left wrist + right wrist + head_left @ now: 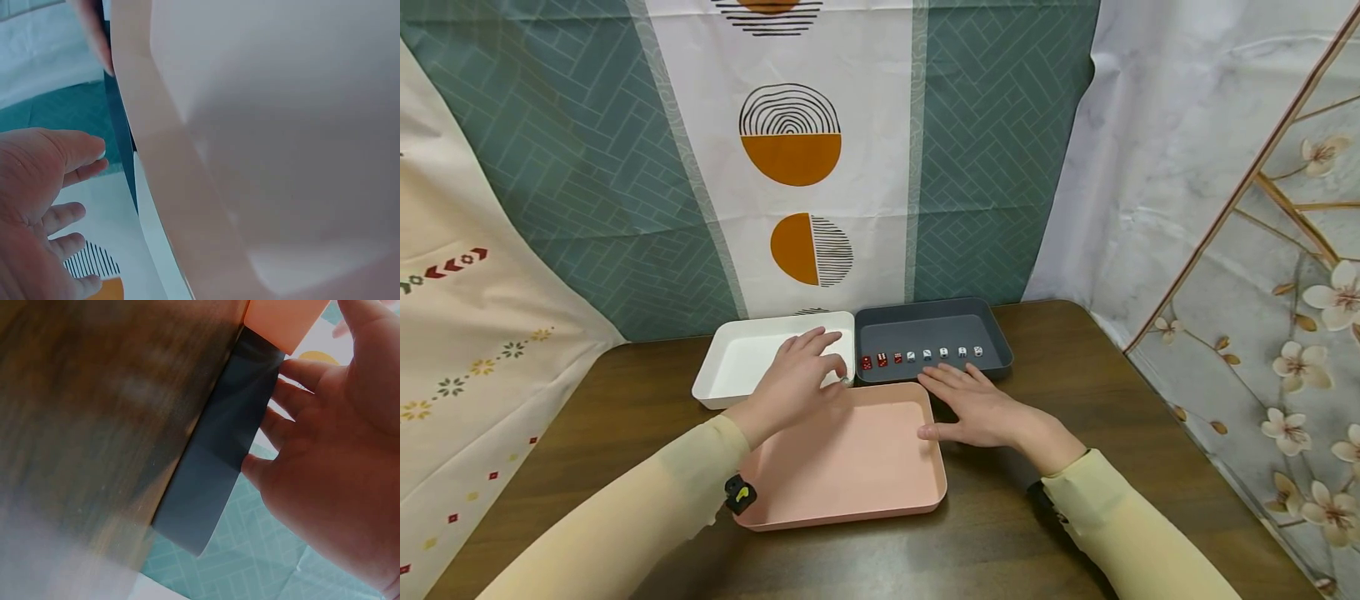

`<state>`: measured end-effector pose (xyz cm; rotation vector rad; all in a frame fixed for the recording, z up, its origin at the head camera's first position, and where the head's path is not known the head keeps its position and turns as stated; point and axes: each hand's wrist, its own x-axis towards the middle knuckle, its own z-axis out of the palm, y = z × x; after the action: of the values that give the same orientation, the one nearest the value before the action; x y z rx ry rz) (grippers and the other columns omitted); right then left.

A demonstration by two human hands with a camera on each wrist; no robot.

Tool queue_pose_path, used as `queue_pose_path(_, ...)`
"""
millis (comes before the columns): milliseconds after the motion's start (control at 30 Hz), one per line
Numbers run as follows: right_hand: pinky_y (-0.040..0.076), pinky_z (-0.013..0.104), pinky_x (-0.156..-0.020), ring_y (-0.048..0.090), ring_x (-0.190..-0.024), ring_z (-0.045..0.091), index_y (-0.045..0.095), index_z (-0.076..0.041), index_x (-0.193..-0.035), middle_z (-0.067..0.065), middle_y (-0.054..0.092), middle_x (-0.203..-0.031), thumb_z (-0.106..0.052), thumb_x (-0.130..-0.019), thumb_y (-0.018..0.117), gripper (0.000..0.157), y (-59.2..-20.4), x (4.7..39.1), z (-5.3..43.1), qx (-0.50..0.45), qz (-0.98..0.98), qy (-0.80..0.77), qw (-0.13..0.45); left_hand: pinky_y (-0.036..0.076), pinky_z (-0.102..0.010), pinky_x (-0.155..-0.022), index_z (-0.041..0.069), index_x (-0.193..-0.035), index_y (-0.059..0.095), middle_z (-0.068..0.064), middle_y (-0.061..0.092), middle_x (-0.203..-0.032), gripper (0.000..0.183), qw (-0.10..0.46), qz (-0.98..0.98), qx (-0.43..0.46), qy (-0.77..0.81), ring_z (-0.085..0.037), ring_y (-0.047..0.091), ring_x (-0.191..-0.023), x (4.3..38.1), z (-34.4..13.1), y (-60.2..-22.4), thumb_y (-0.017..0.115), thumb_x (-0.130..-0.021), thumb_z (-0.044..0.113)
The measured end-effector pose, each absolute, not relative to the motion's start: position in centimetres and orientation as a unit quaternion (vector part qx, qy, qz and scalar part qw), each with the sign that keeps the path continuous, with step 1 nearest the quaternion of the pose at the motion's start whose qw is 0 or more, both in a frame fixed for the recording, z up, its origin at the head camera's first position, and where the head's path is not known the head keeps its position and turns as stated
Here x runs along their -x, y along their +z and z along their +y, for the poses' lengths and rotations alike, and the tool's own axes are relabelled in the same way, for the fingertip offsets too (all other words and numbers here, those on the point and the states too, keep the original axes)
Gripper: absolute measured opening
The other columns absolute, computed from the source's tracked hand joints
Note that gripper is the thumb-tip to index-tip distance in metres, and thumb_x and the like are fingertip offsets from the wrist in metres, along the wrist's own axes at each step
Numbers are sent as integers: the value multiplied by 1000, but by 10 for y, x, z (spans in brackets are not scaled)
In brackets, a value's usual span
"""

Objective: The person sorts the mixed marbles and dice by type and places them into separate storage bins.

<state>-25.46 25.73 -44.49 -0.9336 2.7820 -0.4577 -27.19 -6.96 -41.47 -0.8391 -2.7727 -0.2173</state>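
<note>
My left hand [801, 375] is over the seam between the white tray [718, 367] and the pink tray [880, 467]. Its thumb and index finger pinch a small white die [846, 381], mostly covered by the fingertips; the other fingers stretch out. My right hand [977, 408] lies with straight fingers at the front rim of the dark grey tray [925, 321], fingertips touching that rim in the right wrist view, thumb over the pink tray's right edge. Inside the grey tray, red dice [882, 359] and several white dice [943, 353] stand in one row.
The three trays sit close together on a brown wooden table [1120, 433], pink one in front, white and grey behind. A patterned cloth [790, 183] hangs right behind them. More cloth hangs at the left [482, 333] and the right [1262, 333].
</note>
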Motion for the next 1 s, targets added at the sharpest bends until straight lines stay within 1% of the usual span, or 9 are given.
queue_pose_path(200,3,63,-133,17,-168,39,35,-10,-174,13,28,-180,-68,-104,65,96,-446,254,258,309,934,-155,89,32,-74,-122,20,-98,80,-22,57,-160,7,128,-950,270,-89,-49,42,-155,272,-82,-414,87,-97,19)
queue_pose_path(333,4,64,-133,17,-168,40,35,-9,-174,14,29,-180,-68,-103,66,97,-446,255,258,309,934,-156,87,32,-74,-122,19,-96,80,-24,56,-160,7,129,-953,261,-90,-50,42,-154,272,-88,-415,87,-97,18)
queue_pose_path(700,3,63,-133,17,-168,39,34,-10,-174,13,28,-180,-68,-103,65,97,-446,255,258,307,935,-155,90,31,-74,-121,15,-98,80,-26,55,-160,5,132,-957,238,-99,-51,40,-155,278,-108,-415,85,-97,15)
queue_pose_path(1000,3,64,-133,17,-168,40,33,-8,-174,15,28,-180,-67,-105,64,96,-447,255,258,314,932,-157,90,30,-76,-120,12,-99,79,-29,54,-160,4,127,-967,206,-81,-54,40,-154,288,-130,-417,81,-100,15)
